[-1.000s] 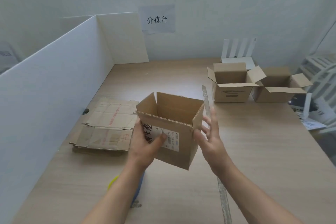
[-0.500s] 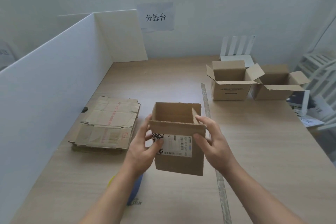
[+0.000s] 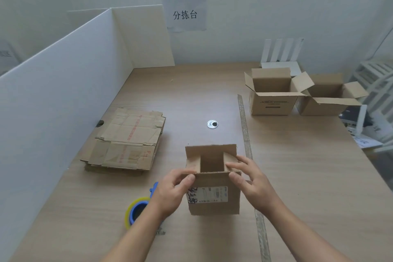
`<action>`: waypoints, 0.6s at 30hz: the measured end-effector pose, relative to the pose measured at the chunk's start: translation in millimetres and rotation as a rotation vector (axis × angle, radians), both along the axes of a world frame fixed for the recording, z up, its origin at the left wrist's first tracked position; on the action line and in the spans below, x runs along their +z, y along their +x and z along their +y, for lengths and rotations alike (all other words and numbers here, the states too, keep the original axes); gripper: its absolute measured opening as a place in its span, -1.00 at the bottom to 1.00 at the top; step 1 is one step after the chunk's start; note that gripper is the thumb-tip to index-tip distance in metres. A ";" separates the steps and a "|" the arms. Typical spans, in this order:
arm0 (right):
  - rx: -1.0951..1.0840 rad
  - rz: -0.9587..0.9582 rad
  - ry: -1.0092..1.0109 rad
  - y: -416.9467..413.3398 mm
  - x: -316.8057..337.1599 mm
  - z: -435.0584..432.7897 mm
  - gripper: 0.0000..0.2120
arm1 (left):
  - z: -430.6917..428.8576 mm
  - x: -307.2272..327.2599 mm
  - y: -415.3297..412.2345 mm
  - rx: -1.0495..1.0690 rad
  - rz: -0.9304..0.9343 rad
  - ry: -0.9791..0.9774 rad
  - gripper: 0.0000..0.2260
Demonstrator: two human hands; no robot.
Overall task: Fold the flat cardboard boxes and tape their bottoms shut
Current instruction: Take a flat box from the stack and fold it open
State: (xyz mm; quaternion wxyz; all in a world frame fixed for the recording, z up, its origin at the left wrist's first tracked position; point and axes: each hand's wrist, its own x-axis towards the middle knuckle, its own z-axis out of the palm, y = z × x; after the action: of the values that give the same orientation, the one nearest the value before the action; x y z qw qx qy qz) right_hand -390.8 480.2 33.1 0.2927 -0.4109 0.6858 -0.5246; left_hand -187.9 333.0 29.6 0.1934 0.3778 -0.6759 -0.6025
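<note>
Brown cardboard box point(image 3: 213, 203) in left hand point(image 3: 170, 195) and right hand point(image 3: 255, 187)

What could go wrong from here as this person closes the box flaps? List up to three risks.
Both the left hand and right hand hold the cardboard box. Freeing one to fetch the tape dispenser, partly hidden by the left forearm, may let the folded side flaps spring up.
The far flap stands upright. Closing it crooked could leave a gap for the tape.
</note>
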 end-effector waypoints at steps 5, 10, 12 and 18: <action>-0.050 -0.035 0.029 10.8 -20.6 5.7 -0.76 | 13.1 -26.8 4.6 0.006 -0.093 0.058 -0.52; -0.042 -0.061 0.014 10.9 -39.0 8.4 -0.86 | 19.9 -31.9 8.7 0.058 -0.101 0.006 -0.62; -0.038 -0.063 0.028 12.1 -45.8 9.8 -0.85 | 23.5 -33.2 10.6 0.050 -0.098 -0.022 -0.78; -0.143 -0.080 0.047 18.0 -52.3 18.5 -0.48 | 33.9 -47.6 18.2 0.124 -0.101 -0.082 -0.70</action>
State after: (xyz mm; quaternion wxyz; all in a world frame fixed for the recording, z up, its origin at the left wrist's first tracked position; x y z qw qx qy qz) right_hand -372.8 498.7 -19.2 0.2911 -0.3325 0.7132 -0.5441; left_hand -169.7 367.0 -18.0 0.2114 0.4404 -0.6842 -0.5415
